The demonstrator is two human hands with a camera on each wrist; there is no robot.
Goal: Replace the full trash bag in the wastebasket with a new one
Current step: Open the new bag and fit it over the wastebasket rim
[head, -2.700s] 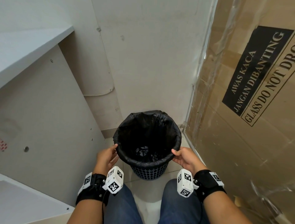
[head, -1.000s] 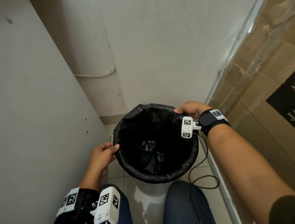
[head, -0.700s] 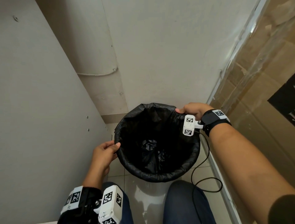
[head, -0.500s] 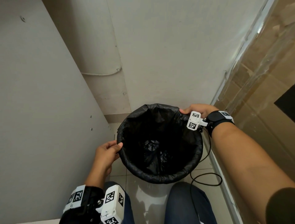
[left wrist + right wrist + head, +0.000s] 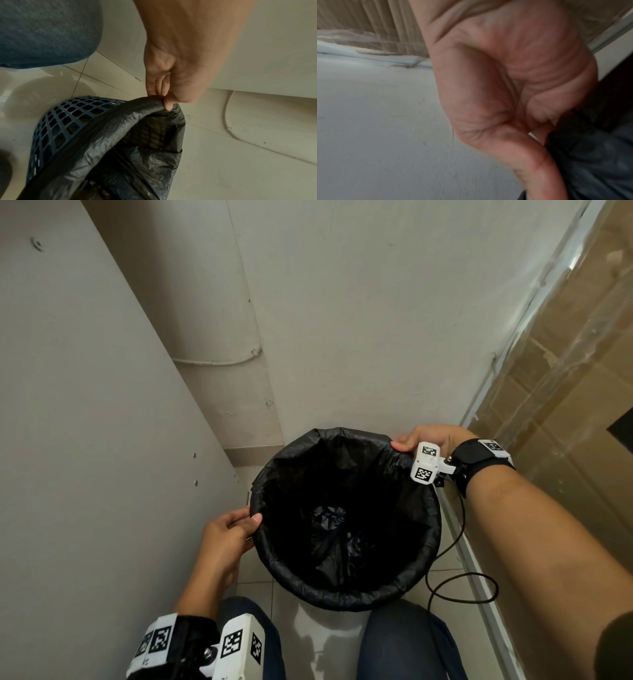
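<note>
We judged the thin trash bag [image 5: 346, 529] soft and light, so our left hand [image 5: 227, 537] pinched its rolled edge at nine o'clock of the wastebasket [image 5: 56, 121] and our right hand [image 5: 433, 438] pinched at one o'clock.

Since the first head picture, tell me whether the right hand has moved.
Yes. The right hand went from the wastebasket's near rim to its far rim, beside the back wall.

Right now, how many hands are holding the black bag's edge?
2. The left hand pinches the trash bag at the rim's left side; the right hand grips its far right edge.
</note>
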